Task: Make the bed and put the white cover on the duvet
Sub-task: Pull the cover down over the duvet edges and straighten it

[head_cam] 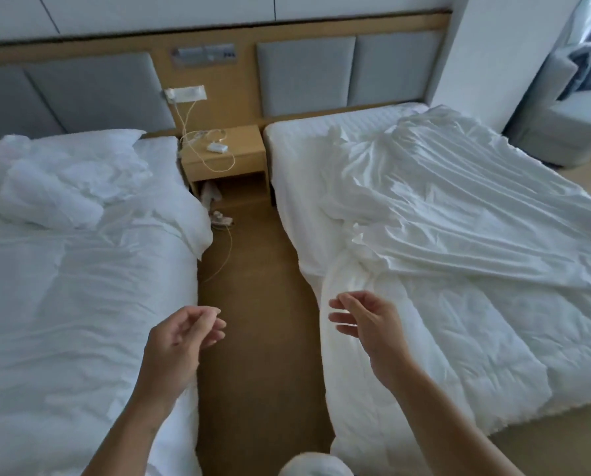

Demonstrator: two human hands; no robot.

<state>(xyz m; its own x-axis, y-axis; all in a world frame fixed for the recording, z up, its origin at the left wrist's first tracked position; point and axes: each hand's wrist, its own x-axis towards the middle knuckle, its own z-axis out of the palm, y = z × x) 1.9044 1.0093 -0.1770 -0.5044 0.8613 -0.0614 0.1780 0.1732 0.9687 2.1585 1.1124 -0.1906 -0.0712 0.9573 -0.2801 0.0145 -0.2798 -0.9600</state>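
Observation:
Two beds flank a narrow aisle. On the right bed, a thin white cover (458, 201) lies rumpled across the upper part, over a quilted white duvet (458, 338) that reaches the foot and hangs over the aisle edge. The bare mattress (307, 139) shows near the headboard. My right hand (366, 324) hovers at the duvet's aisle edge, fingers loosely spread and holding nothing. My left hand (180, 341) floats over the aisle beside the left bed (81, 321), fingers loosely curled and empty.
The left bed carries crumpled white pillows (57, 187). A wooden nightstand (225, 156) with a charger and cables stands between the beds at the headboard. Slippers (218, 218) lie on the aisle floor. A grey armchair (568, 121) stands far right.

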